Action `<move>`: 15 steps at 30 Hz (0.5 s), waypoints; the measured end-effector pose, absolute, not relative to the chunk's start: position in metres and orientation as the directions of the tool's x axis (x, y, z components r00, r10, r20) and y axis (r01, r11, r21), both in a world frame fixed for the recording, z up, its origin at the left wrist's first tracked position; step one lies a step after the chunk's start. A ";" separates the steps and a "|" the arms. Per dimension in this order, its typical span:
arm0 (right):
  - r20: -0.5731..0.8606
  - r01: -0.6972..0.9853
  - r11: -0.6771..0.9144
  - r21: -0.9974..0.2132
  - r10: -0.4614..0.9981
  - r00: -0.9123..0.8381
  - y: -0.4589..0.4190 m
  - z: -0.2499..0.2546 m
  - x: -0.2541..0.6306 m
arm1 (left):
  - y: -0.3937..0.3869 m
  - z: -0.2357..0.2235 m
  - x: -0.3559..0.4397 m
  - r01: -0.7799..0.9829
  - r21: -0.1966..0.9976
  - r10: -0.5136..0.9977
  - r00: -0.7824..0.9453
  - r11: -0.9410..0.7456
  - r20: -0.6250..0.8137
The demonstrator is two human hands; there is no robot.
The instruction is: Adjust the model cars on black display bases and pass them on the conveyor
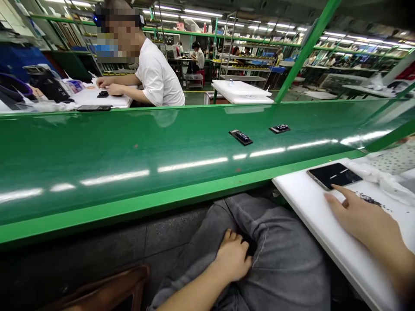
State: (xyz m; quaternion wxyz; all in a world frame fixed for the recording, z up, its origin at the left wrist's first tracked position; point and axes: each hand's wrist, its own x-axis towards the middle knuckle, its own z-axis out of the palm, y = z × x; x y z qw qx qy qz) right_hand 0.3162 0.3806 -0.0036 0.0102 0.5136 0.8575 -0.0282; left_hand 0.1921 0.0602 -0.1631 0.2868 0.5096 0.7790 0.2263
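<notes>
My left hand (234,257) rests on the leg of my grey trousers (285,246). Its fingers are loosely bent over the cloth and the thumb lies apart; I see nothing held in it. Over the white tabletop (304,194) at the right, my right hand (359,216) has its index finger stretched out and its thumb apart. That fingertip is at the near edge of a smartphone (335,175), which lies flat with a dark screen; whether it touches is hard to tell. Small black pieces (371,199) are scattered beside this hand, partly hidden behind it.
A green conveyor belt (113,151) crosses in front, carrying two dark flat pieces with glossy black tops (243,137) (280,128). Beyond it, a co-worker in a white shirt (158,73) handles a small black part (103,93). A clear plastic bag (389,181) lies behind the phone.
</notes>
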 end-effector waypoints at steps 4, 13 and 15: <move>-0.059 0.873 0.475 -0.116 0.874 -0.483 0.363 0.003 0.321 | 0.048 -0.180 0.214 0.757 0.567 0.940 -0.193 0.325 -0.281; -0.044 0.808 0.511 -0.293 0.837 -0.545 0.355 0.006 0.337 | 0.039 -0.208 0.210 0.870 0.349 0.868 -0.160 0.350 -0.470; -0.036 0.819 0.502 -0.279 0.847 -0.531 0.356 0.007 0.335 | 0.039 -0.217 0.212 0.861 0.358 0.828 -0.120 0.362 -0.547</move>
